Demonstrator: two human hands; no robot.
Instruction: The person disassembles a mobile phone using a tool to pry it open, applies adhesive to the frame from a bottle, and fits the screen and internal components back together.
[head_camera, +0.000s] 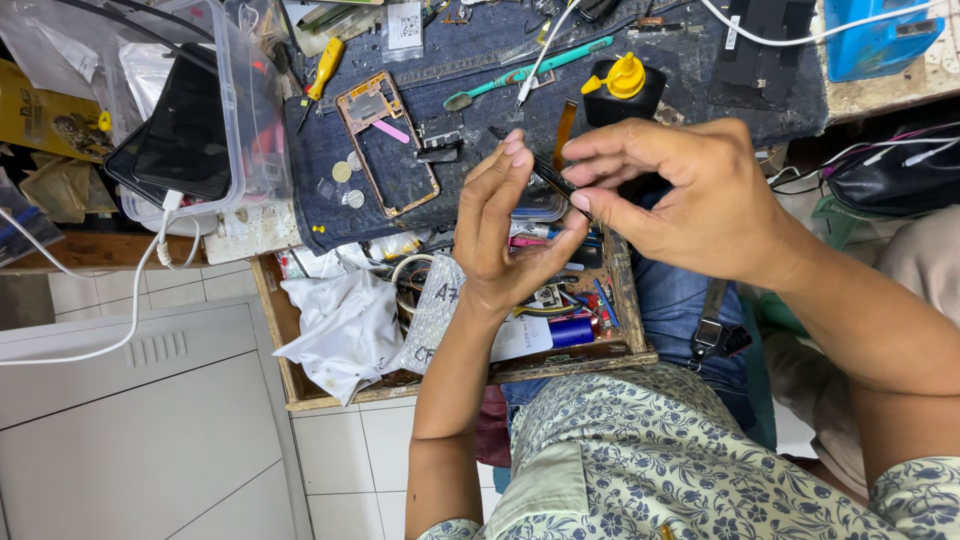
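Observation:
My left hand (505, 235) and my right hand (680, 190) meet over an open wooden drawer (300, 385). Between their fingertips they hold a thin dark strip-shaped part (548, 168), seen edge-on and tilted. The left fingers support it from the left, while the right thumb and forefinger pinch its lower end. Just beyond the hands, a bare phone frame (385, 140) with a pink strip lies on a denim cloth (480, 70) spread over the bench.
A clear plastic box (225, 110) with dark phones stands at left, a white cable (135, 290) hanging from it. A yellow screwdriver (322, 72), a green toothbrush (530, 68), a yellow-capped black bottle (622, 85) and coins lie on the denim. The drawer holds white rags (345, 325) and small parts.

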